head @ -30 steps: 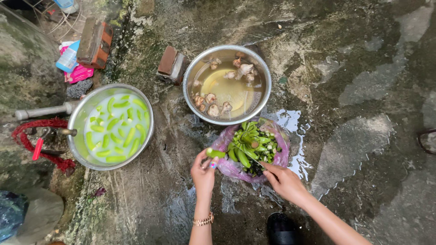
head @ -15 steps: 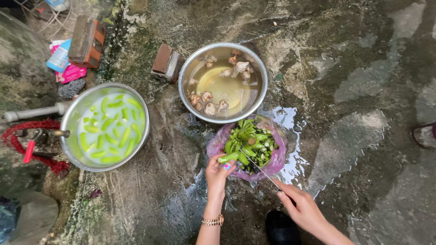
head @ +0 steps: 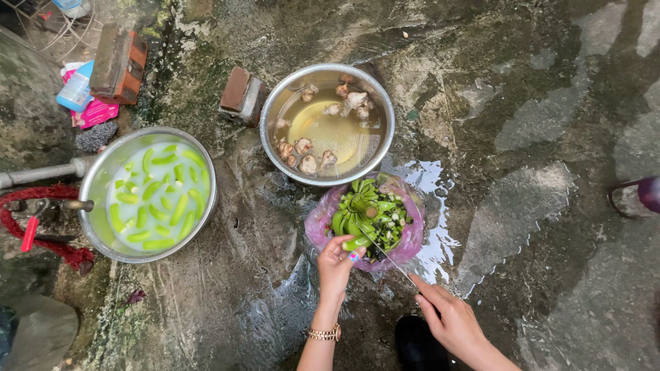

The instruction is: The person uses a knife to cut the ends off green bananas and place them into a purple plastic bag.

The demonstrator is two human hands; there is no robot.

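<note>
My left hand (head: 336,263) holds a green banana (head: 356,242) at the near edge of a pink plastic bag (head: 405,238) filled with green bananas and peelings. My right hand (head: 445,312) grips a thin knife (head: 385,251) whose blade points up toward the banana and touches it. A left metal basin (head: 96,185) holds several peeled green pieces floating in milky water. A second metal basin (head: 275,110) beyond the bag holds yellowish water with pale brownish chunks along its rim.
The ground is wet concrete with a puddle (head: 433,199) beside the bag. Two bricks (head: 118,63) lie at upper left, near a blue bottle (head: 74,91). A pipe (head: 41,173) and red hose (head: 48,240) lie left of the basin. A dark shoe (head: 416,343) sits below my hands.
My left hand moved from the bag's left edge to its near edge with a banana. My right hand drew back from the bag and now holds the knife against the banana.
</note>
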